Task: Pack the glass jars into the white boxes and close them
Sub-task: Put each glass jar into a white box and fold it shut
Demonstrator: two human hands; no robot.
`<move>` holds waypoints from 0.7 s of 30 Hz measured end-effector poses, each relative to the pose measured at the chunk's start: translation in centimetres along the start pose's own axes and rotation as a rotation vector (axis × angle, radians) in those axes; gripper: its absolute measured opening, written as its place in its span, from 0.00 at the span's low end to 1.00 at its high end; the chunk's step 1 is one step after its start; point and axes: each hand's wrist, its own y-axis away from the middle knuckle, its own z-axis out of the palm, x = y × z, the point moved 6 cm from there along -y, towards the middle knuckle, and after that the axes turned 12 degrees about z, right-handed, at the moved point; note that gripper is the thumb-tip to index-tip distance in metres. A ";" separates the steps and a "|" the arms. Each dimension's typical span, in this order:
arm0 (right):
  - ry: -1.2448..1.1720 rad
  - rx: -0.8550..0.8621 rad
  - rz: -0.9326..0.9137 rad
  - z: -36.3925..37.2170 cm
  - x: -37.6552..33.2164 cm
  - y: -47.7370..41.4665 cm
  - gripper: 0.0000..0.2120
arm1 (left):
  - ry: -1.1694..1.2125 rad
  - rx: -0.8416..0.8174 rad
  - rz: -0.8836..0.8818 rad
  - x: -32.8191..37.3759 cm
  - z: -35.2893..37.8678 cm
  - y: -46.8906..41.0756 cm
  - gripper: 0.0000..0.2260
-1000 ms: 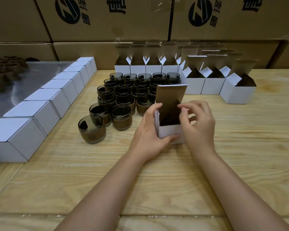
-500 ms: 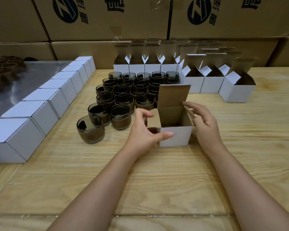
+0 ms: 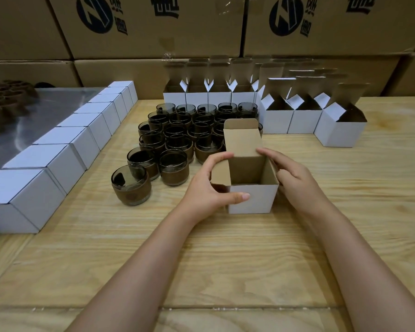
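One open, brown-lined white box (image 3: 252, 198)

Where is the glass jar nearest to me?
In the head view, the dark brown-banded glass jar stands left of centre on the wooden table, between the closed white boxes and the left hand.

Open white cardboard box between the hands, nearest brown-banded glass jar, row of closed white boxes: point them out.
open white cardboard box (image 3: 252, 198), head view, front wall
nearest brown-banded glass jar (image 3: 131, 185), head view, side wall
row of closed white boxes (image 3: 65, 136), head view, one box's top
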 end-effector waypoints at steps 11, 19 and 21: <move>0.732 0.236 -0.648 4.5 -13.0 1.4 0.19 | 0.014 -0.010 -0.015 0.0 0.5 0.0 0.34; 1.282 -0.198 -0.624 12.6 -14.2 -5.1 0.16 | 0.003 -0.006 -0.047 0.1 0.5 0.0 0.35; 1.324 -0.239 -0.593 13.3 -13.3 -5.6 0.14 | -0.005 -0.022 -0.054 -0.2 0.7 0.0 0.40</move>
